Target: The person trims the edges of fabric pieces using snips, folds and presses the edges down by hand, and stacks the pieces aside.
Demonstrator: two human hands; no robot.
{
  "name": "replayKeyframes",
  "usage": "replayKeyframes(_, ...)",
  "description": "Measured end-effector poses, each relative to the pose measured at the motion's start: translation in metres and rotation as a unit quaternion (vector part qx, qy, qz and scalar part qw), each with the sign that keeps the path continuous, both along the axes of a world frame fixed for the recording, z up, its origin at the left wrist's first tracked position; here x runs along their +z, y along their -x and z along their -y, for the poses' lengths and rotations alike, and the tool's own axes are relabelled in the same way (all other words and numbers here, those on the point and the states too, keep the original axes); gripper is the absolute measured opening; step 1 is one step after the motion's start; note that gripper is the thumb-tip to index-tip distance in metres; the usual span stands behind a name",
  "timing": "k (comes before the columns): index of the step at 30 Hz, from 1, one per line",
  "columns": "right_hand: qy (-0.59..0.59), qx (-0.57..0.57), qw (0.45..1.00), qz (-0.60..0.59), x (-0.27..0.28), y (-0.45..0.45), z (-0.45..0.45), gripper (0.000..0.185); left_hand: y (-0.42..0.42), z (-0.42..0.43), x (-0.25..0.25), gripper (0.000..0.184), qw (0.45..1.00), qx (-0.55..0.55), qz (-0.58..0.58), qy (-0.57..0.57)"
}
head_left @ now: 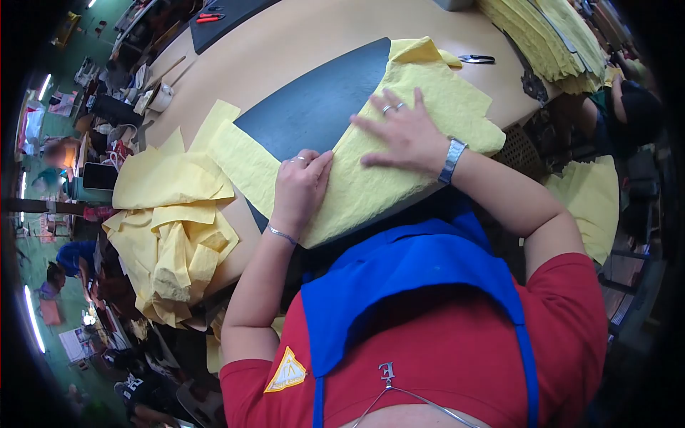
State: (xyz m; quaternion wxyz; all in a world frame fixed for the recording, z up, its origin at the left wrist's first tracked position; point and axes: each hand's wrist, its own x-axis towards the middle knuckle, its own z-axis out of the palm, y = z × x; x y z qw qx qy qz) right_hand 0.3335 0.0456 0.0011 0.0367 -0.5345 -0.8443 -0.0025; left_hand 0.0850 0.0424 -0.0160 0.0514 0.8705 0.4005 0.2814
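Note:
My left hand [302,187] has its fingers pinched together at the edge of a yellow sheet [364,185], near the sheet's left corner. Spread flat on the same sheet, to the right, is my right hand [403,135], with rings on it and a watch at the wrist. Under the sheet lies a dark board [307,100], its upper left part uncovered. Another yellow piece [246,160] runs along the board's lower left edge, beside my left hand.
Crumpled yellow pieces [175,242] are heaped at the table's left edge. A stack of yellow sheets [542,36] stands at the upper right, near dark-handled snips [477,59]. Red-handled pliers [209,17] lie at the upper left. Other people sit around.

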Motion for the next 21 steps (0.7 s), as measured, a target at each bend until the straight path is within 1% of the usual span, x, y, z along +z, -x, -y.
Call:
replayKeyframes(3, -0.089, -0.037, 0.995, 0.011, -0.004, -0.009, -0.011, 0.075, 0.001, -0.001, 0.002, 0.012, 1.0, 0.005, -0.014, -0.005)
replayKeyframes(4, -0.095, 0.003, 0.995, -0.036, -0.004, -0.003, -0.011, 0.067, 0.001, -0.001, 0.003, 0.012, 1.0, 0.006, -0.019, -0.004)
replayKeyframes(6, -0.007, 0.105, 0.983, -0.147, -0.004, 0.017, -0.008, 0.06, 0.001, -0.002, 0.005, 0.012, 1.0, 0.005, -0.023, 0.01)
replayKeyframes(7, 0.039, 0.155, 0.966, -0.202, -0.004, 0.026, -0.004, 0.057, 0.002, -0.003, 0.007, 0.013, 0.999, 0.003, -0.024, 0.023)
replayKeyframes(8, 0.014, 0.171, 0.972, -0.159, -0.004, 0.033, 0.002, 0.052, 0.003, -0.003, 0.009, 0.013, 0.999, 0.002, -0.025, 0.037)
replayKeyframes(11, -0.027, 0.157, 0.971, -0.18, -0.012, 0.038, 0.006, 0.051, 0.018, -0.005, 0.022, 0.013, 0.992, 0.003, -0.039, 0.119)
replayKeyframes(14, 0.002, 0.163, 0.975, -0.149, -0.007, 0.04, 0.006, 0.053, 0.032, -0.008, 0.023, 0.014, 0.986, 0.022, -0.084, 0.145)
replayKeyframes(17, 0.02, 0.154, 0.982, -0.111, 0.001, 0.045, 0.01, 0.054, 0.036, -0.01, 0.033, 0.013, 0.973, 0.03, -0.118, 0.196)
replayKeyframes(21, 0.028, 0.144, 0.984, -0.1, -0.001, 0.048, 0.012, 0.056, 0.043, -0.011, 0.033, 0.011, 0.977, 0.009, -0.141, 0.16)
